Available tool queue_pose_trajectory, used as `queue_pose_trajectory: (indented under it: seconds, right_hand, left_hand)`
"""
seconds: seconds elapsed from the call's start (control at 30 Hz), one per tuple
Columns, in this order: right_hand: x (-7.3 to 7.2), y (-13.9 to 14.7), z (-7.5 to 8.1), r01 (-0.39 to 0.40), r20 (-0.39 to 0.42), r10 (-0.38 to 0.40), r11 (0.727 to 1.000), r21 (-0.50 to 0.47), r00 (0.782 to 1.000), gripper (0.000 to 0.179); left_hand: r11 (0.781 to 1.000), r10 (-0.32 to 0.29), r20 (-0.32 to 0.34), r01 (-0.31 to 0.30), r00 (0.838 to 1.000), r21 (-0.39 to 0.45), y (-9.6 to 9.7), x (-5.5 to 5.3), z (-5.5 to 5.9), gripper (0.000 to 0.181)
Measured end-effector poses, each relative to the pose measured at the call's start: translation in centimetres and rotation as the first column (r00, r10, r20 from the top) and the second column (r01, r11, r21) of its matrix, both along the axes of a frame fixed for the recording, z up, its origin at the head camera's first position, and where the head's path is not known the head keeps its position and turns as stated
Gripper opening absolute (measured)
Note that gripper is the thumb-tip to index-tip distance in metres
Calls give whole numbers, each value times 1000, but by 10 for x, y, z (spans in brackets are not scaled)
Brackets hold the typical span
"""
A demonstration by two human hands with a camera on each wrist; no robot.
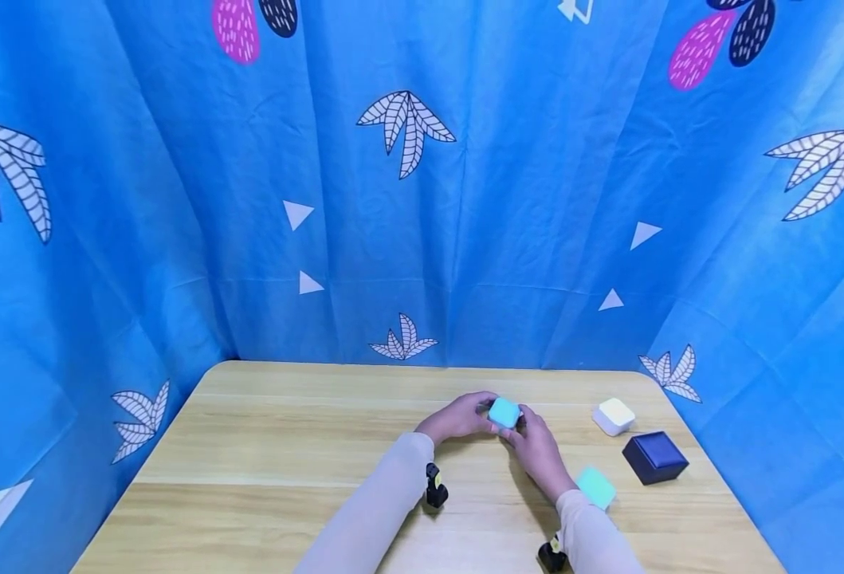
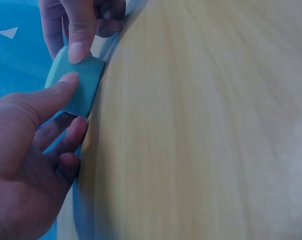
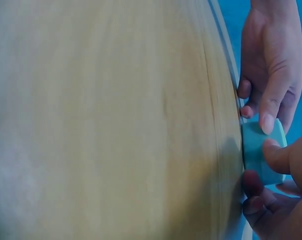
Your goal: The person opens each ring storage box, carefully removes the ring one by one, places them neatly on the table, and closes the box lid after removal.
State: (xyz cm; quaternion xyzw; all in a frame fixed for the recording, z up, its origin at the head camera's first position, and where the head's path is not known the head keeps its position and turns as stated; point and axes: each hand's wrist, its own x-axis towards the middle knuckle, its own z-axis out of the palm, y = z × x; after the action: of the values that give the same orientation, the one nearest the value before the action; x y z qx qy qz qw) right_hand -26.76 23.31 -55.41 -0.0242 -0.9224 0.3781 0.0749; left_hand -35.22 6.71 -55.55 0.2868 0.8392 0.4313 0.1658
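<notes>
A small turquoise box (image 1: 504, 412) with rounded corners is held between both hands over the right middle of the table. My left hand (image 1: 465, 416) grips its left side, thumb on the face toward me. From the right, my right hand (image 1: 538, 451) holds it the same way. In the left wrist view, the left thumb presses the flat face of the box (image 2: 87, 85), and the right thumb lies near its opposite edge. The right wrist view shows both thumbs on that face of the box (image 3: 260, 157). Its far side is hidden behind the fingers.
Right of the hands stand a white box (image 1: 614, 416) and a dark navy box (image 1: 654, 458). A mint-green box (image 1: 597, 487) lies close beside the right sleeve (image 1: 594, 530). A blue patterned curtain (image 1: 407, 239) surrounds the wooden table (image 1: 271, 446) at the back and sides.
</notes>
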Motion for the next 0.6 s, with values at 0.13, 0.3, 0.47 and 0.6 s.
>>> queue_pose_trajectory:
  seconds: [0.13,0.3,0.47,0.6]
  right_hand:
    - [2,-1,1,-18,-3,18,1000,-6,1000,59]
    - [3,-6,1,-43,4,43,999,-14,999,61]
    - [4,-11,1,-58,4,58,998,-2,998,61]
    - [6,-16,2,-65,5,65,998,4,998,62]
  left_hand:
    - [1000,10,-7,-10,1000,-17,-3,3,3,56]
    - [999,38,-5,-38,999,-34,-10,8,5,56]
    - [998,43,-16,-44,999,-42,-17,11,6,57]
    - [998,34,-18,-35,999,-46,-23,14,8,56]
